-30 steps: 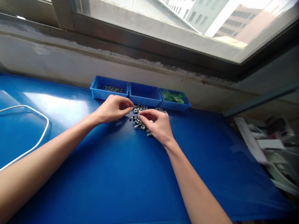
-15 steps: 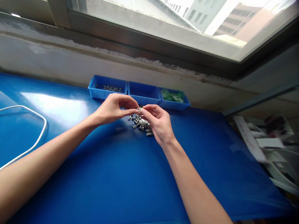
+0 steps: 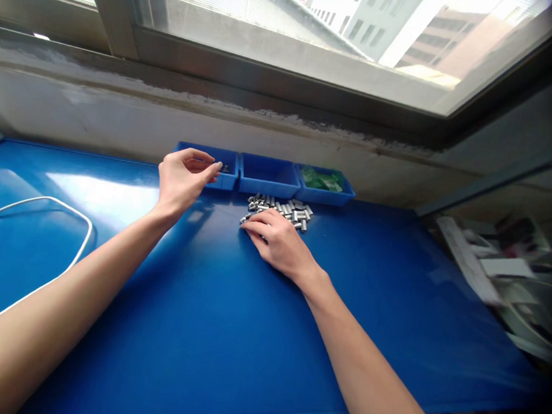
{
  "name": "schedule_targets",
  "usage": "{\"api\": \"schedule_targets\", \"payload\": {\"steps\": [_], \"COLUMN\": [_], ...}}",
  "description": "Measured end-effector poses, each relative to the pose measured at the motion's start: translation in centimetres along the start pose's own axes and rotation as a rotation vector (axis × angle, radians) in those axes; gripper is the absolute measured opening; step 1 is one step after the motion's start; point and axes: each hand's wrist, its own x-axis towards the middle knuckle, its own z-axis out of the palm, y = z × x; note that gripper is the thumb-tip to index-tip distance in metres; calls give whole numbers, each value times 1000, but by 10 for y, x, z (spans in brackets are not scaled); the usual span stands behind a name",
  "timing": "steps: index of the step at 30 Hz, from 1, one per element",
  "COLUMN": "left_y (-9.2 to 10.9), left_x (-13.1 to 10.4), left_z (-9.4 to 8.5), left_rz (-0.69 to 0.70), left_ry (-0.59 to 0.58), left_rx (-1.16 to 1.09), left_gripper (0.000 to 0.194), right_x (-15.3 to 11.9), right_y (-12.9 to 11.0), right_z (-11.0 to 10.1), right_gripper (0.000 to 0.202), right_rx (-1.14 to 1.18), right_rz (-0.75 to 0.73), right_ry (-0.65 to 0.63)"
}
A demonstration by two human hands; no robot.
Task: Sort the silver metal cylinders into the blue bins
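Observation:
My left hand (image 3: 182, 179) is above the front edge of the left blue bin (image 3: 226, 182), thumb and fingers drawn together in a pinch. What lies between those fingertips, if anything, is too small to make out. Small metal pieces (image 3: 226, 167) show inside that bin beside the thumb. At the near left edge of a pile of short silver metal cylinders (image 3: 299, 215), my right hand (image 3: 277, 240) reaches down with its fingers pressed together. Its fingertips touch the small parts there and hide whatever is in them.
A middle blue bin (image 3: 269, 187) and a right bin holding green plastic bags (image 3: 324, 179) stand against the wall. On the left a white cable (image 3: 86, 219) curves across the blue table (image 3: 225, 351). Blurred white objects (image 3: 507, 267) lie past its right side.
My hands were together over the pile, fingertips meeting at a small part. Now they are apart: the left has moved left to the bin, the right down to the pile's near edge.

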Motion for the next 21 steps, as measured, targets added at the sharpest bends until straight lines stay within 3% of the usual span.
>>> {"api": "schedule_targets", "payload": {"steps": [9, 12, 17, 21], "left_y": [3, 3, 5, 12], "left_x": [-7, -9, -14, -21], "left_z": [10, 11, 14, 18], "left_rz": [78, 103, 177, 201], "left_ry": [-265, -401, -569, -686], "left_rx": [63, 88, 113, 96], "left_gripper": [37, 32, 26, 28], "right_x": [0, 1, 6, 9], "right_y": [-3, -6, -4, 1], "right_z": [3, 1, -3, -6], "right_gripper": [23, 21, 10, 23], "right_rx": [-4, 66, 549, 970], "right_rz": [88, 166, 520, 684], "right_ry": [94, 180, 422, 572]}}
